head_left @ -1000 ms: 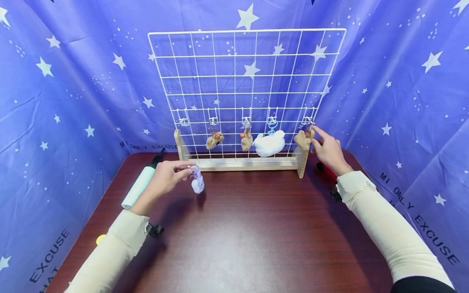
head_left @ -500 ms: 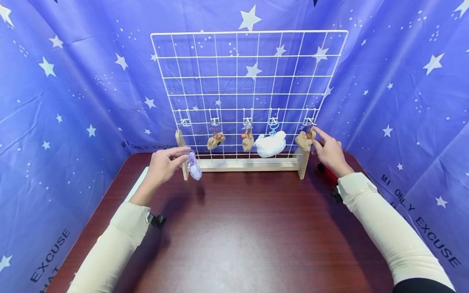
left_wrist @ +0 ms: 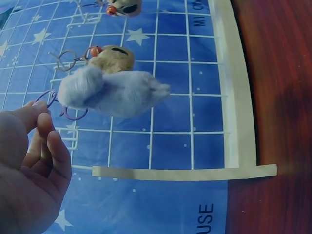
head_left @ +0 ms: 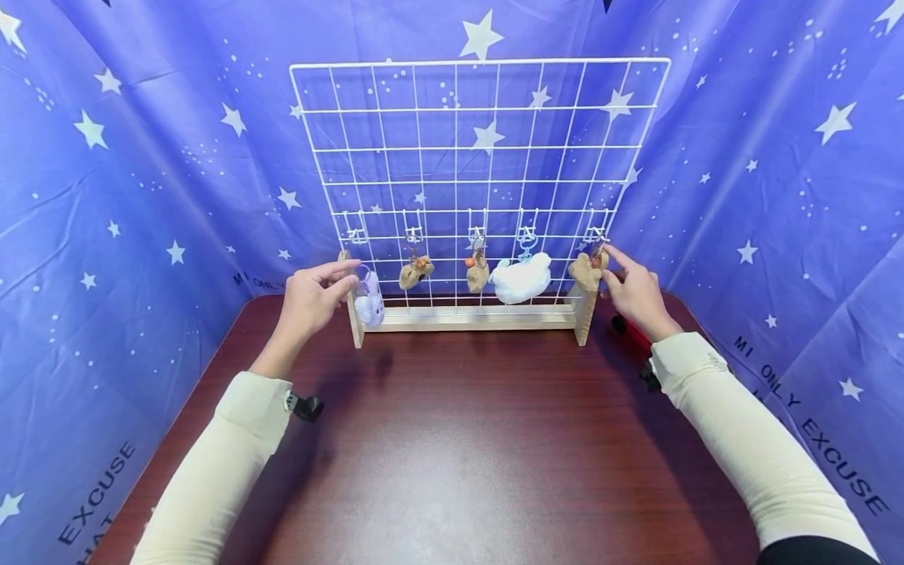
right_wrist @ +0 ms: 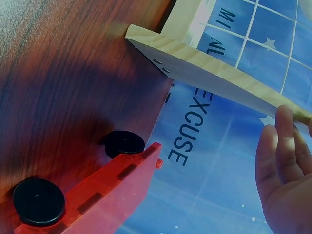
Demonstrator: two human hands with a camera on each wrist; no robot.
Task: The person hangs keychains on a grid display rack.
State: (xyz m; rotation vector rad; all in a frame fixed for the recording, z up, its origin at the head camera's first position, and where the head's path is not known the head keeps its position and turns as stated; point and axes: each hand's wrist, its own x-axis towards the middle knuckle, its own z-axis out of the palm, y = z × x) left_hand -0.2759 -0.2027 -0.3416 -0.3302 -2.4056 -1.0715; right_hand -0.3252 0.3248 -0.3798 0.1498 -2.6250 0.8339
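Note:
In the head view, my left hand [head_left: 311,302] pinches the purple ring of a lavender plush keychain [head_left: 369,306]. The plush dangles in front of the rack's left wooden upright [head_left: 352,314], below a bare white hook [head_left: 356,235]. The left wrist view shows the purple ring [left_wrist: 46,97] between thumb and index finger, with the fluffy plush [left_wrist: 122,92] beyond. My right hand [head_left: 636,294] holds the rack's right wooden upright [head_left: 585,318] near its top, beside a brown plush keychain [head_left: 585,271]. Its thumb and index tip lie outside the right wrist view.
A white wire grid [head_left: 480,182] stands on a wooden base [head_left: 469,318]. From its hooks hang brown plush keychains [head_left: 417,273] and a white plush [head_left: 521,278]. Near the right hand is a red piece with black wheels [right_wrist: 112,195]. Starry blue curtains [head_left: 141,196] surround the table [head_left: 459,439].
My left hand has carried the lavender plush keychain forward and up, from above the table to the rack's left upright. The right hand has stayed at the right upright.

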